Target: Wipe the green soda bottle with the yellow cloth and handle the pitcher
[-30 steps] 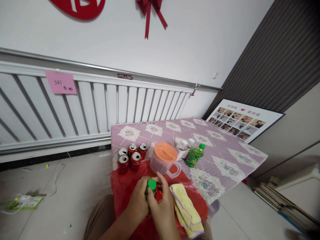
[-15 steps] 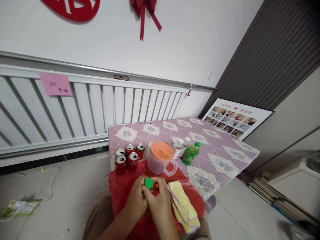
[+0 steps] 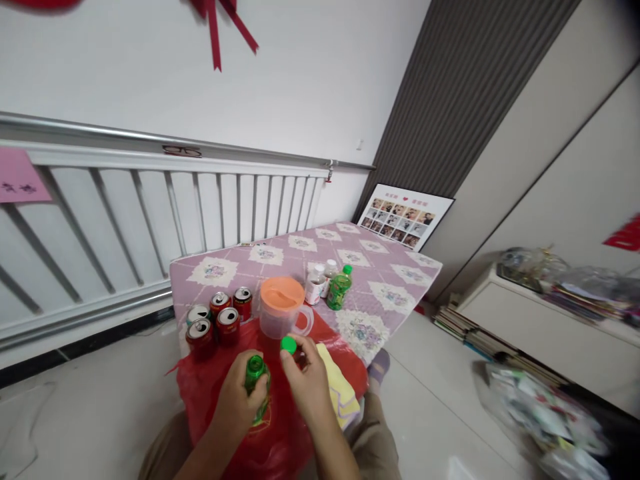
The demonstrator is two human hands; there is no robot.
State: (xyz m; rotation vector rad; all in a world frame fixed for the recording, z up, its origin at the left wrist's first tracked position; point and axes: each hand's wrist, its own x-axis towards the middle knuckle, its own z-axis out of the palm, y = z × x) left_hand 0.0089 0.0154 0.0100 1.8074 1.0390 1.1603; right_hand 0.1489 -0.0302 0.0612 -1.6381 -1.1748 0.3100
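Observation:
My left hand is wrapped round a green plastic bottle, held upright with its mouth uncovered. Between the thumb and fingers of my right hand is a green bottle cap, apart from the bottle and to its right. Both hands are over a red plastic bag spread at the table's near edge. Just beyond them stands a clear plastic pitcher with an orange lid. A folded yellow cloth lies right of my right hand, partly hidden by it.
Several opened drink cans stand left of the pitcher. Right of it are two white-capped bottles and a capped green bottle. A flowered tablecloth covers the table. A white radiator runs behind; a photo board leans beyond the table.
The green cap has come off the bottle. My hands, together before, are now apart, the right one holding the cap. The camera view has turned right.

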